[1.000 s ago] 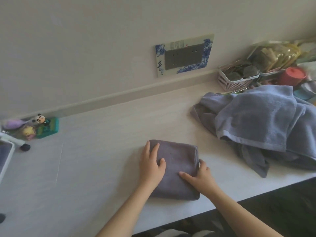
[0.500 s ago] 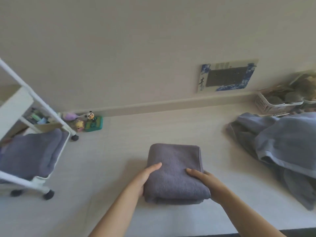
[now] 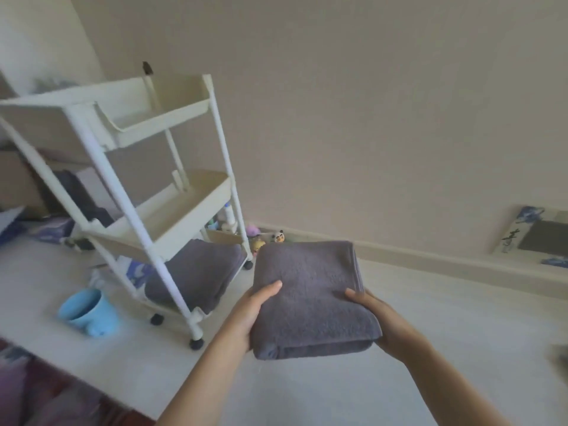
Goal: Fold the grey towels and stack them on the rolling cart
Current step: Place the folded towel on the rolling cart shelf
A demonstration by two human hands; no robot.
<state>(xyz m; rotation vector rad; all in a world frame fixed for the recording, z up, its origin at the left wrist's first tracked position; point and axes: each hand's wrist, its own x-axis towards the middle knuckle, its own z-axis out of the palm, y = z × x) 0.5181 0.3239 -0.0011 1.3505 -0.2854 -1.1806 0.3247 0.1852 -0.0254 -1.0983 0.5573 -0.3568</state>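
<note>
You're in a home, not a lab: white three-tier rolling cart (image 3: 172, 210) with toiletries behind it, small panda figurine (image 3: 278, 236) and toys at the skirting, blue cup (image 3: 87, 309), decorated wall plate (image 3: 534, 235), plain beige wall.

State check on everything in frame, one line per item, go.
folded grey towel: folded, held in both hands
left hand: grips towel's left edge
right hand: grips towel's right edge
rolling cart: upright; top two shelves look empty
towel on bottom shelf: folded
blue cup: on its side
</note>
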